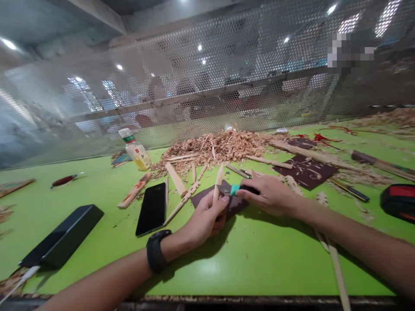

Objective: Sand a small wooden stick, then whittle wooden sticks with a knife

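Near: green worktop [227, 270] at 6 o'clock. Left hand [207, 214]: grip closed round the lower end of a pointed wooden stick [219, 176]. Right hand [274, 192], at the left's 2 to 3: grip wrapped on the handle of a knife [234, 189], blade pointing 9, up against or just over the stick, can't tell which. Stick is at the left hand's 12 to 1, over a dark sheet [239, 209]; long axis runs away from the wearer, tip to 12, slightly toward 1. Probably light, stiff, not slippery; thin tip maybe fragile. Best held low, clear of the blade. Phone [151, 209] at left hand's 9. Farther: shavings pile [223, 144] at 12, bottle [138, 152] at 10 to 11.
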### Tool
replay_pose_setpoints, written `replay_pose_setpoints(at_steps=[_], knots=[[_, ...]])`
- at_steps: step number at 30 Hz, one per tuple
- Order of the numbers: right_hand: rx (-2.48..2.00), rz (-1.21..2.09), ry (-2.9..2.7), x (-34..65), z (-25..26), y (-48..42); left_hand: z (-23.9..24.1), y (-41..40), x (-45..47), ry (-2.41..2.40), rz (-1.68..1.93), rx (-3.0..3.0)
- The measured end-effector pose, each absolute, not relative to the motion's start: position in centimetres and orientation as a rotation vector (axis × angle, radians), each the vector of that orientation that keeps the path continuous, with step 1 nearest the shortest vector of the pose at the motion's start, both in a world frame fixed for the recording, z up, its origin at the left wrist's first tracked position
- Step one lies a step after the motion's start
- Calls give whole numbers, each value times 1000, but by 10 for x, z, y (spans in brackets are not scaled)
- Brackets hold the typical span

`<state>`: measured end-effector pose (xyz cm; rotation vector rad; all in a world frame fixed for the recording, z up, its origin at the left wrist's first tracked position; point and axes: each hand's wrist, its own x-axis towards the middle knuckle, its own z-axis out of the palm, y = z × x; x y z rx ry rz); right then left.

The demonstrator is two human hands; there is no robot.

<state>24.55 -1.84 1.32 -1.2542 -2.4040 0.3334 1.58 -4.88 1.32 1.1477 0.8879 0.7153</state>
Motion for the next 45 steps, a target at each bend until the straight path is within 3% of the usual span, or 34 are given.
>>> replay_pose_setpoints(at_steps=[7,15,19,22,30,45], knots=[[-1232,301,-2502,247,9,-16,15,-48,16,933,685,1187],[-1341,18,-2493,252,-1,0,14,-44,18,1005,632,1256],[-1515,267,-2354,282,0,19,12,-46,16,989,600,1251],[-1600,195,-2237,299,8,23,10,-48,15,957,599,1258],[-1295,309,-2449,248,15,-9,11,-47,20,987,690,1218],[-1195,335,-2557,245,5,-14,2,-51,21,957,708,1262]])
